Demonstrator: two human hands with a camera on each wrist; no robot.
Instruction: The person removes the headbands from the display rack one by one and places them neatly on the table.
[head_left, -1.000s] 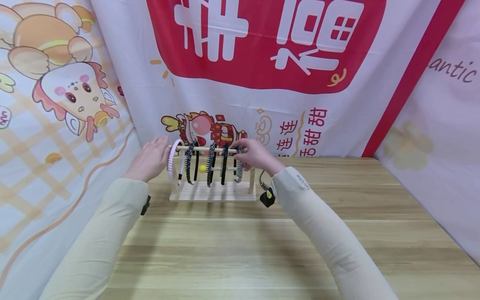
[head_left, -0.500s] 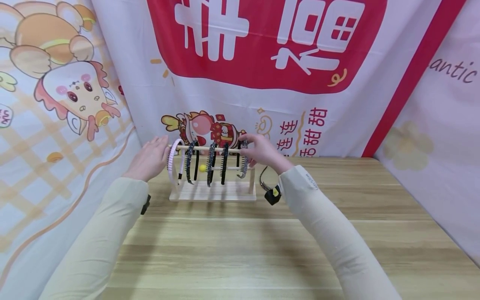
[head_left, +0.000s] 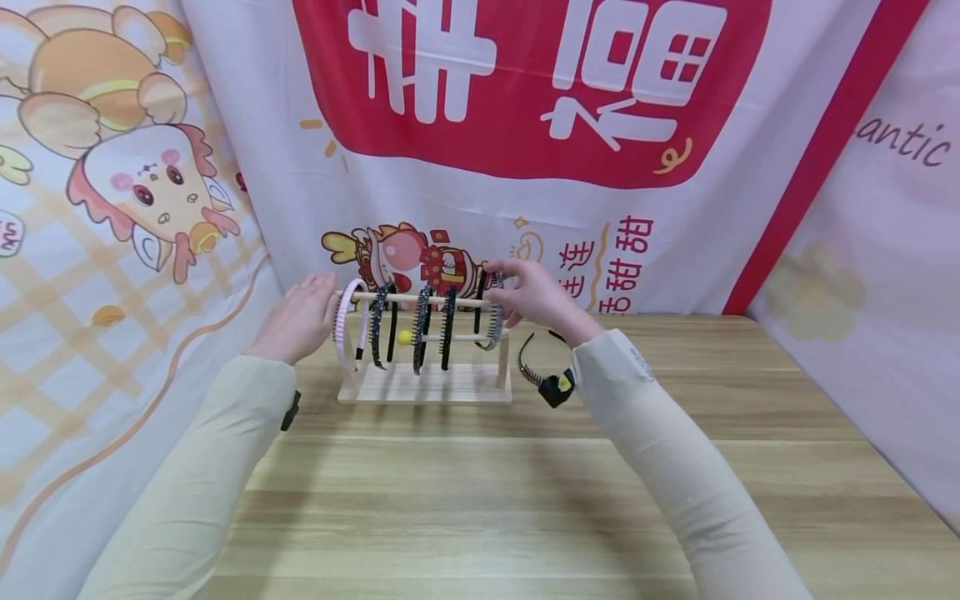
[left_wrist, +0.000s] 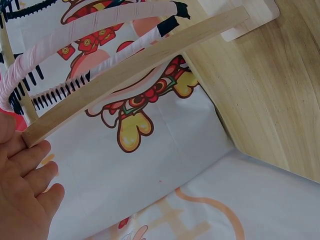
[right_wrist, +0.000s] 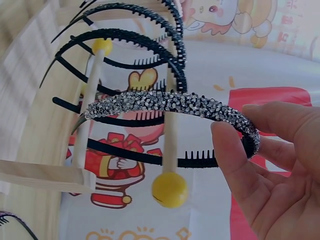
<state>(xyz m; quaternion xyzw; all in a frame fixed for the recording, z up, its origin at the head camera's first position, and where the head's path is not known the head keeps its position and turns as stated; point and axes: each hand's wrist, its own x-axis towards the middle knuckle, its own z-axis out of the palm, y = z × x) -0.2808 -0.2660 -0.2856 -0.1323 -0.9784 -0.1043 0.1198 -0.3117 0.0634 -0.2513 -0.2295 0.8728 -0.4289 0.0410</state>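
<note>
Rightward and up comes the silver headband (head_left: 495,332), right hand (head_left: 542,298) along with it; four more headbands (head_left: 447,329) hang on the rack (head_left: 427,392). Left wrist view: the left hand (left_wrist: 22,192), fingers loosely extended, touches the post (left_wrist: 135,76). Right wrist view: thumb and fingers pinch the silver headband, looped around the rod (right_wrist: 170,137).

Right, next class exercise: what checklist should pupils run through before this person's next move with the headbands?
1. Wooden rack standing flat on the tabletop: ok.
2. Left hand touching the rack's left post: ok.
3. Right hand pinching the rhinestone headband: ok.
4. Rhinestone headband clear of the top bar: not ok; the bar runs between its legs.
5. Pale pink headband hanging on the rack: ok.
6. Firmness of the pinch: cannot tell.
</note>
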